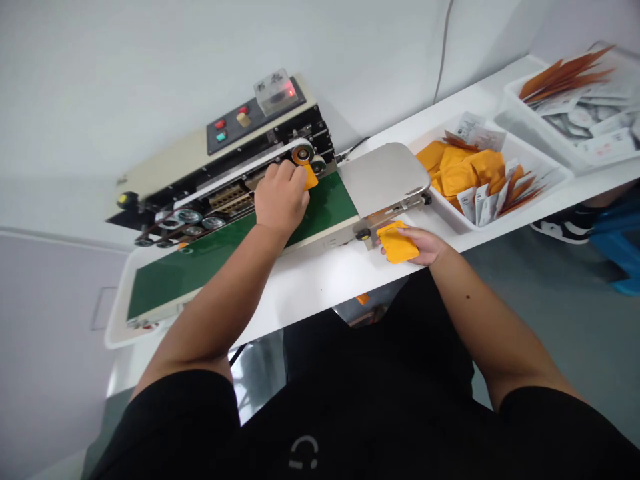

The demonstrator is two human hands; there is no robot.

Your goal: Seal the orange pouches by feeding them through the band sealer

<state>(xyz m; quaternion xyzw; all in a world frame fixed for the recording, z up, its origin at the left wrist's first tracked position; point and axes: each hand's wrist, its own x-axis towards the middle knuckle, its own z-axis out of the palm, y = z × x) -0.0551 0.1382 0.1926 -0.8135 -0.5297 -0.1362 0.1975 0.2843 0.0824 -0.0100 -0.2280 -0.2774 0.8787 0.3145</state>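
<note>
My left hand (283, 197) is closed on a small orange pouch (311, 177) at the intake of a band sealing machine (170, 160), beside its round rollers (303, 154). Below that hand runs the machine's green conveyor belt (327, 200). In front of the belt's right end, my right hand (423, 245) grips another orange pouch (397, 243), with the thumb on top. A grey metal plate (383, 177) sits between the belt and a white bin. Farther left, a bit of orange shows under the rollers on the belt.
A white bin (543, 177) holds orange pouches (465, 170) and white-and-brown packets. Behind it stands a second bin (555, 150) with more packets. Another white tray (117, 327) lies under the belt's left end. At right are a shoe (565, 230) and a blue stool (617, 240).
</note>
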